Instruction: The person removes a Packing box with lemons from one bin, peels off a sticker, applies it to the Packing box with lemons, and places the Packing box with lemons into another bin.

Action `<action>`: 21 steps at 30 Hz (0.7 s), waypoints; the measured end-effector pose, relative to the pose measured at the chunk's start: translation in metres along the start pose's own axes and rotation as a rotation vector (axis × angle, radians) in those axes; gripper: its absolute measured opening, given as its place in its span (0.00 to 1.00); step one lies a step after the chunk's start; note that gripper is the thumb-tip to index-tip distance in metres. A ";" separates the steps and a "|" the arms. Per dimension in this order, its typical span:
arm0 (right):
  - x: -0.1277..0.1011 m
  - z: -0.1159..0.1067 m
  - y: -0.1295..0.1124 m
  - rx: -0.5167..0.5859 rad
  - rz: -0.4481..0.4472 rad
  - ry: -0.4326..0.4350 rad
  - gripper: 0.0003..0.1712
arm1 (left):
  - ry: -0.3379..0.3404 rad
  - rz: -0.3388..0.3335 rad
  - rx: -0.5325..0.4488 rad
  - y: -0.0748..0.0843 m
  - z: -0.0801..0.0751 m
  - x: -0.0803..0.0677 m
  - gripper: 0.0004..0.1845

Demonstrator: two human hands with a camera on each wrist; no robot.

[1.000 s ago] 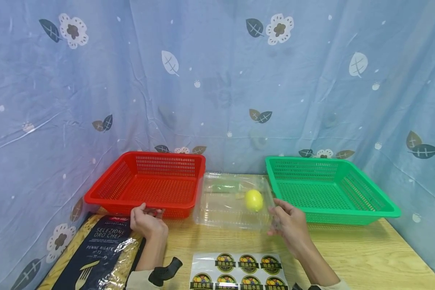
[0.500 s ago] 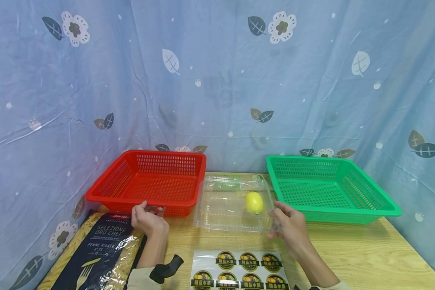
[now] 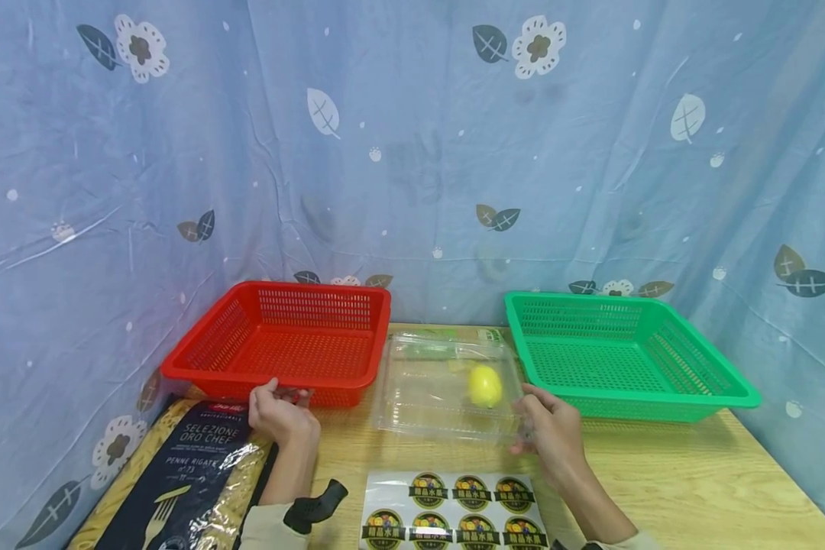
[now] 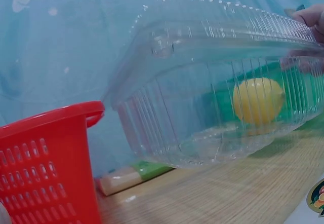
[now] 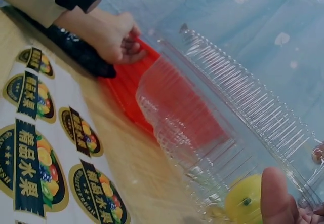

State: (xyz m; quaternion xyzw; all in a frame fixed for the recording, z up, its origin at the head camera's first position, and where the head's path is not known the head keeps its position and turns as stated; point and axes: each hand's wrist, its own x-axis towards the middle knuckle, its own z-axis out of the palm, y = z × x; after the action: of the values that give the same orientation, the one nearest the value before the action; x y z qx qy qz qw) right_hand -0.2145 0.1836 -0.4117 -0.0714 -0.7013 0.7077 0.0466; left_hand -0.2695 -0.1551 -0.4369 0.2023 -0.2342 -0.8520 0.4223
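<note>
The right hand [image 3: 553, 431] pinches the clear box [image 3: 422, 393] at its right edge; the yellow lemon [image 3: 484, 386] lies inside, left of that grip. The green basket [image 3: 660, 403] crowds just behind it. Nearer the person, a strip of table [image 3: 440, 457] parts box from sticker sheet [image 3: 454, 510]. The left hand [image 3: 285, 420] curls at the front rim of the red basket [image 3: 213, 376]; whether it clasps, I cannot tell.
</note>
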 end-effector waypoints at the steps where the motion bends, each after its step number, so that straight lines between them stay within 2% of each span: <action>1: 0.000 0.000 0.001 -0.001 -0.003 0.010 0.32 | -0.001 -0.001 0.001 0.000 0.000 0.000 0.12; 14: 0.005 0.008 0.025 -0.033 0.006 0.037 0.31 | -0.003 -0.002 -0.007 0.005 -0.001 0.001 0.11; 21: 0.008 0.008 0.033 -0.005 -0.003 0.054 0.31 | -0.025 -0.041 -0.007 0.004 -0.001 0.000 0.11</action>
State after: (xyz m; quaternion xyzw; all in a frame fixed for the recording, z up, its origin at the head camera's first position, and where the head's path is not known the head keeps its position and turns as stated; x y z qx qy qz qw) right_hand -0.2223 0.1768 -0.4446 -0.0897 -0.7016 0.7038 0.0666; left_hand -0.2665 -0.1579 -0.4355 0.1949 -0.2324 -0.8637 0.4026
